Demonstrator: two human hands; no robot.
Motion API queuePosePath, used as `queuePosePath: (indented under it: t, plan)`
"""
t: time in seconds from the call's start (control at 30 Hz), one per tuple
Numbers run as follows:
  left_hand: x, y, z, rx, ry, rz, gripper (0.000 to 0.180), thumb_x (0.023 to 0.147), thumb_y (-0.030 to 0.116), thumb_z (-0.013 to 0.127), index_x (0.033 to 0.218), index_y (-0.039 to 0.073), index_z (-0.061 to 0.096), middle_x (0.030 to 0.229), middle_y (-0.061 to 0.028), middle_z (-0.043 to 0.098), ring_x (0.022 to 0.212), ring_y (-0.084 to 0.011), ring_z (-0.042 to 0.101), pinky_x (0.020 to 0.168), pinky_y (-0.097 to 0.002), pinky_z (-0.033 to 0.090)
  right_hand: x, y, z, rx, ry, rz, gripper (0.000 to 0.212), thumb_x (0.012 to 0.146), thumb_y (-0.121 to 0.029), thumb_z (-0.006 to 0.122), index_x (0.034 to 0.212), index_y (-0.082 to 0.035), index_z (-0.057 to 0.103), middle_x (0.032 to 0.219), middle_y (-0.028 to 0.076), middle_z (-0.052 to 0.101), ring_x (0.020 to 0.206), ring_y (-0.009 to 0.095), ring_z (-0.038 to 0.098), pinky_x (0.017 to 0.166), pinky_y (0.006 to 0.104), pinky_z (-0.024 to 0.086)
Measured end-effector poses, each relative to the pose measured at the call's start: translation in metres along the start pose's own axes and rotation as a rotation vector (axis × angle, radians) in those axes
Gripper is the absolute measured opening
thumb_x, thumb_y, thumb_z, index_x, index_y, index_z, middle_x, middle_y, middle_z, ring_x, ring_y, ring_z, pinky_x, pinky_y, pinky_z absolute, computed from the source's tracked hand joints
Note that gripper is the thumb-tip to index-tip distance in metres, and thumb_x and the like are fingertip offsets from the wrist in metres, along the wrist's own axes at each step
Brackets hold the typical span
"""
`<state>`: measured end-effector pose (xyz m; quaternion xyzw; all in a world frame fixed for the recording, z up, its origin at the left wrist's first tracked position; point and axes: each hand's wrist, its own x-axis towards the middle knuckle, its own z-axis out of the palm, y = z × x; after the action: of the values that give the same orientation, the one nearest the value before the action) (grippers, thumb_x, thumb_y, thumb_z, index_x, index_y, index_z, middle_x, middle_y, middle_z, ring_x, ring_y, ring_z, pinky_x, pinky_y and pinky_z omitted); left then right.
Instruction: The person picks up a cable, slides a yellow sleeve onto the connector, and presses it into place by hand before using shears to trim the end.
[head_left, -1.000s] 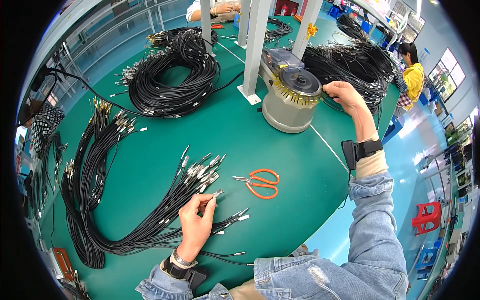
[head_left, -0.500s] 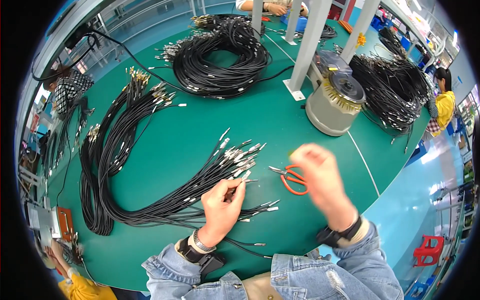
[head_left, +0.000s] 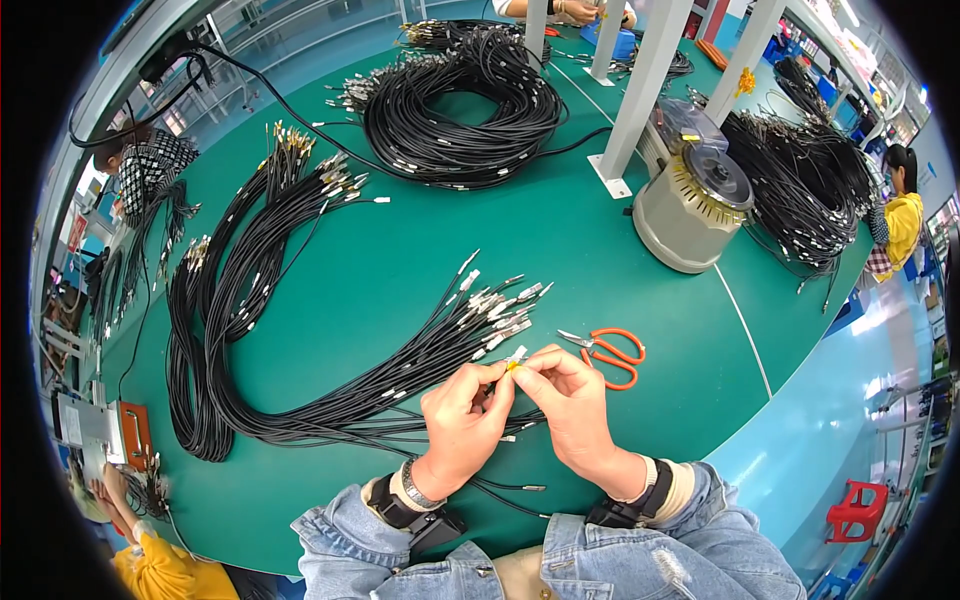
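Pinching nearly closed, left fingers (head_left: 499, 396) grip a cable end (head_left: 518, 353), right fingers (head_left: 557, 369) yellow tape (head_left: 513, 366).

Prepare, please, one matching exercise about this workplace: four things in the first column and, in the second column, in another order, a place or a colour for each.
First column
1. Scissors
2. Dispenser
3. Stool
4. Yellow strip

Second column
A. Red, on the floor
B. Between the fingertips of the left hand and right hand
C. Beside the foot of a grey post
D. Orange and silver

Right pairs: 1-D, 2-C, 3-A, 4-B
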<state>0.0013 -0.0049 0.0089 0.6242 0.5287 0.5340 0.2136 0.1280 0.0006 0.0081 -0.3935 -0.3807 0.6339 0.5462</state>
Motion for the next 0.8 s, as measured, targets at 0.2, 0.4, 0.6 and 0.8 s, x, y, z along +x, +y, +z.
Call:
queuePosePath:
  t: [0.2,0.4,0.6,0.8]
  plan:
    - [-0.0009,-0.0003,0.0016,0.01,0.01,0.013,0.009,0.075,-0.003,0.071,0.08,-0.002,0.064,0.064,-0.0035,0.062,0.049,-0.0046,0.05,0.042,-0.0185,0.037,0.0011,0.0009,0.0,0.005,0.009,-0.009,0.005,0.084,-0.002,0.064,0.087,0.002,0.063,0.092,0.005,0.059,0.087,0.012,0.057,0.08,0.0267,0.045]
    - [-0.0006,0.0015,0.0015,0.017,0.0,0.016,0.008,0.075,-0.003,0.07,0.08,-0.002,0.063,0.065,-0.0038,0.062,0.049,-0.0049,0.051,0.043,-0.0187,0.038,0.0015,0.0009,-0.0005,-0.001,0.014,-0.007,0.005,0.085,-0.002,0.064,0.087,0.002,0.063,0.091,0.005,0.059,0.087,0.011,0.057,0.08,0.0266,0.046]
    - [-0.0017,-0.0024,0.0019,0.026,-0.006,0.066,0.012,0.075,-0.004,0.07,0.083,-0.001,0.062,0.066,-0.0042,0.062,0.049,-0.0058,0.052,0.043,-0.0191,0.039,0.002,0.0022,0.0001,-0.006,0.027,-0.017,0.005,0.084,-0.002,0.064,0.086,0.002,0.063,0.089,0.005,0.06,0.086,0.011,0.057,0.079,0.0262,0.046]
    - [-0.0073,-0.0052,0.0049,0.027,0.029,0.118,0.022,0.074,-0.006,0.07,0.092,0.001,0.06,0.066,-0.0039,0.062,0.049,-0.006,0.052,0.042,-0.0195,0.039,-0.0002,0.0053,0.0015,-0.024,0.06,-0.031,0.003,0.085,-0.001,0.062,0.085,0.002,0.061,0.087,0.004,0.06,0.083,0.01,0.057,0.076,0.0247,0.045]
